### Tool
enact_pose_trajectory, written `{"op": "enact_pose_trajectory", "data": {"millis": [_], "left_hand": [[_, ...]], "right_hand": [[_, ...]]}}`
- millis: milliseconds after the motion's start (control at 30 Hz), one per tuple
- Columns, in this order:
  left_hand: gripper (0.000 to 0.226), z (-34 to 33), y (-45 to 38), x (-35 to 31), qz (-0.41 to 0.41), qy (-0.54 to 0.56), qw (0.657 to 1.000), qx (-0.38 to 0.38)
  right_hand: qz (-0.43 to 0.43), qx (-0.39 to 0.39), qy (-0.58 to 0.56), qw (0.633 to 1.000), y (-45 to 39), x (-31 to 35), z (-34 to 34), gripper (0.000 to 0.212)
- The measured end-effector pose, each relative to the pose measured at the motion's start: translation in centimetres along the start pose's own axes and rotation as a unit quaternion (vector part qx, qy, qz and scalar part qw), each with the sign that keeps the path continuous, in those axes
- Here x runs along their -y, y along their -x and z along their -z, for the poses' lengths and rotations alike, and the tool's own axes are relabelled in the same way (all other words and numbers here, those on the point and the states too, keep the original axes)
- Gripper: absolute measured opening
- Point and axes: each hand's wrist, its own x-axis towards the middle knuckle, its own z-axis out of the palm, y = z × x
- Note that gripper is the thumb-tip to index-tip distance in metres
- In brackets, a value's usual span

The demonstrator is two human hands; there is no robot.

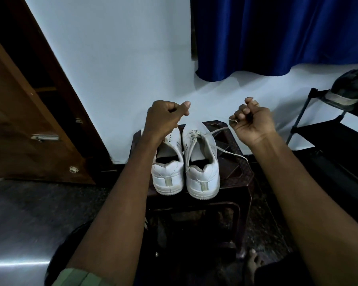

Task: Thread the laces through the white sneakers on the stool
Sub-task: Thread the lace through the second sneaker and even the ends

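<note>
White leather, a pair of sneakers side by side on a dark stool (234,172), heels toward the person and toes toward the wall, so each shoe's long axis runs straight away from the seated body. From the head view, the right sneaker (201,159) has a few crossings of lace (217,132) near its toe end. One strand rises to the right from those eyelets into the right hand (251,122), while a loose strand trails over the shoe's side onto the stool.

That right hand is raised above and to the right of the shoe, fingers curled, pinching the lace, which looks taut between shoe and grip. The left hand (165,116) is lifted above the left sneaker (167,164), fist curled with the thumb out; a thin pale strand seems to run down from it toward the shoes, though where it ends is hidden behind the wrist, so I judge it holds the other lace end without being certain. The left sneaker's eyelets look unlaced.

Both hands sit beyond the laced eyelets; the next eyelets lie nearer the person, toward the tongue, and the right hand is nearer them.
</note>
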Motion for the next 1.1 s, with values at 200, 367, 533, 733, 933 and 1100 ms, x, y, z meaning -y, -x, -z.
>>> {"op": "enact_pose_trajectory", "data": {"millis": [200, 367, 533, 733, 933, 1100], "left_hand": [[0.023, -1.3, -0.4, 0.1, -0.057, -0.069, 0.995, 0.043], [0.027, -2.4, -0.2, 0.2, -0.106, -0.112, 0.983, 0.096], [0.007, -2.6, 0.4, -0.1, -0.127, -0.12, 0.983, 0.052], [0.034, -0.4, 0.4, -0.4, -0.028, -0.148, 0.968, 0.199], [0.027, -0.2, 1.0, -0.8, 0.095, -0.207, 0.952, 0.205], [0.021, 0.3, 0.6, -0.1, 0.198, -0.098, 0.957, 0.188]], "right_hand": [[0.089, -0.134, 0.434, 0.886, 0.8, -3.8, -0.1, 0.011], [0.269, 0.047, 0.53, 0.803, 2.5, -4.4, -1.2, 0.05], [0.2, 0.155, 0.489, 0.835, 2.8, -4.9, -1.7, 0.012], [0.204, 0.106, 0.579, 0.782, 2.6, -4.3, -0.9, 0.014], [0.171, 0.105, 0.565, 0.801, 3.5, -5.1, -0.7, 0.011], [0.193, 0.088, 0.597, 0.774, 4.5, -6.1, -1.3, 0.013]]}}
